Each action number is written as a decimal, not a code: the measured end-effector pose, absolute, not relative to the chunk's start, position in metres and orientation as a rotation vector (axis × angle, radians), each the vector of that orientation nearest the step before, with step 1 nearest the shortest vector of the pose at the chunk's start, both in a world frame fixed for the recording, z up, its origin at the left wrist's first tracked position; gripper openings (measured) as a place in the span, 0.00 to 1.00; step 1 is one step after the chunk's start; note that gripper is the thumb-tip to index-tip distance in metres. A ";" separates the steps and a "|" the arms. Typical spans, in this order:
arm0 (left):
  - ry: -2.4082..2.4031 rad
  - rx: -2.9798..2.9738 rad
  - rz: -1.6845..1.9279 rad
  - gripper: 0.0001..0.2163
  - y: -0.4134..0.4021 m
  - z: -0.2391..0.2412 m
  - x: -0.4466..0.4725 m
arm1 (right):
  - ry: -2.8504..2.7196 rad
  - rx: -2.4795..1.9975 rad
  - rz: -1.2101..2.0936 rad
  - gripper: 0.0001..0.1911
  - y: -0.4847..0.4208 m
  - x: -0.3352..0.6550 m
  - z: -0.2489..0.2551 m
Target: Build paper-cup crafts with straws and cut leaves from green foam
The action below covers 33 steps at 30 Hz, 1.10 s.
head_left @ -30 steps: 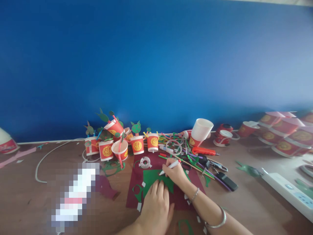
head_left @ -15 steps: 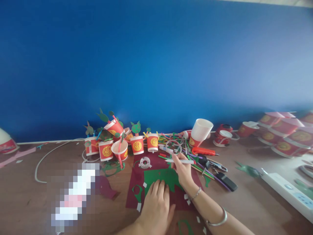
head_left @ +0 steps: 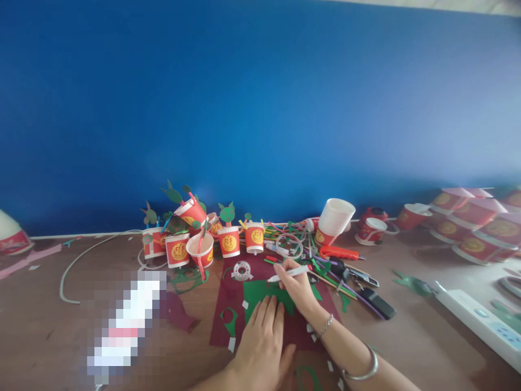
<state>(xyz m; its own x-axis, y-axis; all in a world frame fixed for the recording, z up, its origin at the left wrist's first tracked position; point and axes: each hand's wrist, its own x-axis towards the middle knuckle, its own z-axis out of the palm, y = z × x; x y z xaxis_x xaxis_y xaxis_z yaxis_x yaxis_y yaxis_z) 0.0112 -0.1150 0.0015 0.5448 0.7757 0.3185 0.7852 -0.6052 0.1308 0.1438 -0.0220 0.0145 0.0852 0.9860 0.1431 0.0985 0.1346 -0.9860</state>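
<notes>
My left hand (head_left: 262, 334) lies flat with fingers stretched out, pressing on a green paper sheet (head_left: 253, 293). Under it is a larger dark red sheet (head_left: 222, 331). In my right hand (head_left: 299, 288) is a white marker pen (head_left: 299, 272) with a red end, tilted, its tip close above the upper part of the green sheet; contact cannot be made out. A white tape roll (head_left: 242, 270) lies on the red sheet, left of the pen. Near my left hand is a green paper cutout (head_left: 229, 321) with a round hole.
Red paper cups (head_left: 228, 241) with green paper figures stand at the back left. A white cup stack (head_left: 334, 220), an orange-red cutter (head_left: 341, 252), colored sticks, and a black key fob (head_left: 376, 302) lie behind and right. A power strip (head_left: 480, 320) sits far right, near stacked cups (head_left: 476, 222).
My right hand has moved slightly left and down with the marker, its tip now nearer the green sheet. The green sheet and my left hand have shifted slightly right.
</notes>
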 end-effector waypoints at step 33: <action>-1.421 -2.583 -0.455 0.29 -0.123 -0.007 0.015 | -0.921 -1.164 0.842 0.21 -0.021 0.148 0.018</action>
<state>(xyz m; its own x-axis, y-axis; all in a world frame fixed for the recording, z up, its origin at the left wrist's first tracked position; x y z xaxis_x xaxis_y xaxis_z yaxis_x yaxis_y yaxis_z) 0.0148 -0.1229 -0.0069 0.5029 0.7955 0.3381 0.8438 -0.5366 0.0075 0.1482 -0.0208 0.0184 0.3933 0.9066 0.1526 -0.0712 0.1955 -0.9781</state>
